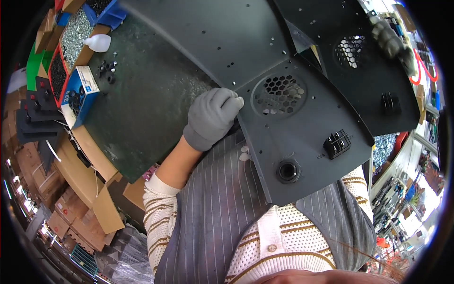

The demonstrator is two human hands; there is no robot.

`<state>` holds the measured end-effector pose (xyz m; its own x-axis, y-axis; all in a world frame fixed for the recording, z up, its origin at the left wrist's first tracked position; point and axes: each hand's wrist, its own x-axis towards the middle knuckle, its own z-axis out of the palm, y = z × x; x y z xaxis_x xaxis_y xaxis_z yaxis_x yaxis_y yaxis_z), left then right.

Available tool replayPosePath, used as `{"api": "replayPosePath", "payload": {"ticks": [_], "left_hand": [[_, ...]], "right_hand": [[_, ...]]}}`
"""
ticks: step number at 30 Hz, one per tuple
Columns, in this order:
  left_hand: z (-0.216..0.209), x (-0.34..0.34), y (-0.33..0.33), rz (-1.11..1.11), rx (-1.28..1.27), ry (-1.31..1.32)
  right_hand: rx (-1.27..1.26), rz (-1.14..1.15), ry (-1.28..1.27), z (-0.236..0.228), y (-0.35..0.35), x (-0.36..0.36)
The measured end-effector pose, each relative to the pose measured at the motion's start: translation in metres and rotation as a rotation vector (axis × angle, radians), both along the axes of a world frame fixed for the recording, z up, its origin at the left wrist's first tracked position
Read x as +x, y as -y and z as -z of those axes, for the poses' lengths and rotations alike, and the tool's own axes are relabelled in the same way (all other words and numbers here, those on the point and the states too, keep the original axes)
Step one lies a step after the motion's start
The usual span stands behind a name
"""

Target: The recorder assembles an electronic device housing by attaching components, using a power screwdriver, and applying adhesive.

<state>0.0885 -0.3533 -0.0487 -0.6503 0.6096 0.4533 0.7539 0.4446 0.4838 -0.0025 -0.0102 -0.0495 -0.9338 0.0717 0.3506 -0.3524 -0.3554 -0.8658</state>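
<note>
My left hand [213, 118], in a grey glove, is closed with its fingertips at the left edge of a bent black metal panel [302, 137]. The panel tilts up in front of my apron. It has a round honeycomb vent [280, 95], a black rectangular socket [337, 144] with metal prongs, and a round black cable fitting [288, 170] with a nut. My right sleeve [357, 182] runs behind the panel, which hides my right hand. A second black panel [373, 94] of like shape lies behind at the right.
A blurred dark grey shape like gloved fingers [391, 42] is at the second panel's far edge; whose is unclear. Left on the dark green table [142, 109] are a white bottle [98, 43], small black parts [109, 71], a blue-white box [81, 94] and bins of screws [76, 35].
</note>
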Motion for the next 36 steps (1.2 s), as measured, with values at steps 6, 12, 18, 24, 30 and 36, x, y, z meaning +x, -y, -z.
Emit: {"api": "replayPosePath", "payload": {"ticks": [6,12,18,24,30,36], "left_hand": [[-0.002,-0.003,-0.001,-0.017,0.033,0.035],[-0.001,-0.002,-0.003,-0.038,0.051,0.052],[-0.003,-0.005,0.001,-0.069,0.118,0.116],[-0.022,-0.026,0.032,-0.105,0.185,0.326],[-0.045,-0.016,0.044,-0.019,0.526,0.635],[-0.092,-0.021,0.029,-0.047,0.635,0.701]], "right_hand": [[0.04,-0.079,0.011,0.003,-0.017,0.02],[0.066,-0.137,-0.021,-0.004,-0.032,0.034],[0.072,-0.211,-0.097,-0.012,-0.031,0.035],[0.063,-0.264,-0.357,-0.039,-0.021,-0.022],[-0.18,0.019,-0.148,-0.039,0.018,0.007],[-0.323,0.115,-0.105,-0.054,-0.01,-0.008]]}}
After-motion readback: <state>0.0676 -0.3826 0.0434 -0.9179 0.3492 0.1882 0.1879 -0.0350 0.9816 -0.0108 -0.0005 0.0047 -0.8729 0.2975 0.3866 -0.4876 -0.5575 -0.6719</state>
